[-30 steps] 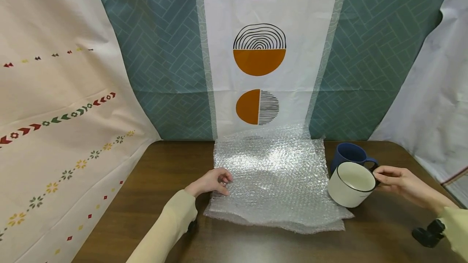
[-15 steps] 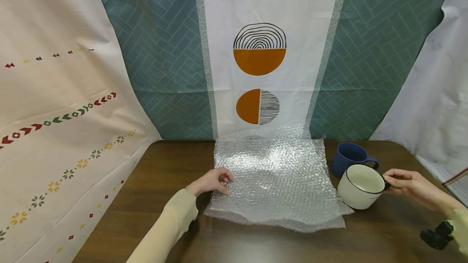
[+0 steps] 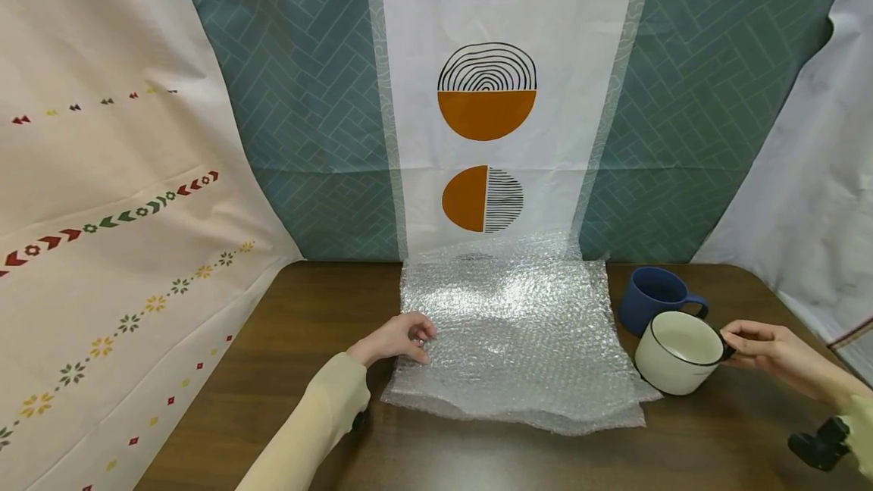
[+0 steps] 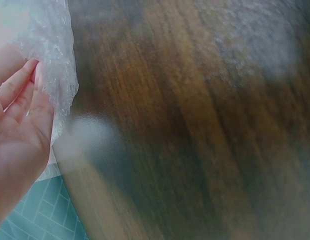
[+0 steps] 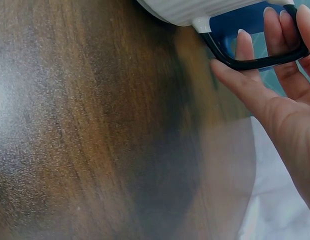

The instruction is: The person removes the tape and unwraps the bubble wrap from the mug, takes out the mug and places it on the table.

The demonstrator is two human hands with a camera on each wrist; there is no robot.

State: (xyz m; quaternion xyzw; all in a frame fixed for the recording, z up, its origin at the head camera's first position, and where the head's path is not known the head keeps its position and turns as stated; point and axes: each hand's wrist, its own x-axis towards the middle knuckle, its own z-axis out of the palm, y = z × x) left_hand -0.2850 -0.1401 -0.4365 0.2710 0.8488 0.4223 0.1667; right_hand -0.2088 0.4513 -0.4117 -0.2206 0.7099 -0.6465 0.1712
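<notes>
At the right, a cream enamel-style mug (image 3: 668, 364) with a dark rim stands upright on the table. My right hand (image 3: 774, 356) holds its black handle (image 5: 245, 64), the fingers passing through the loop in the right wrist view. A sheet of bubble wrap (image 3: 511, 370) lies spread across the middle of the table, its far end against the backdrop. My left hand (image 3: 395, 339) rests at the sheet's left edge with thumb and fingers loosely curved. Just behind the cream mug stands a blue mug (image 3: 637, 308), its handle pointing right.
Brown wooden table (image 3: 307, 339) shows on both sides of the wrap and in front of it. A patterned cloth backdrop (image 3: 314, 135) hangs at the far edge. Pale cloths hang on the left and right.
My right hand has moved the cream mug to the right and slightly toward me, off the edge of the bubble wrap. The left hand has stayed in place.
</notes>
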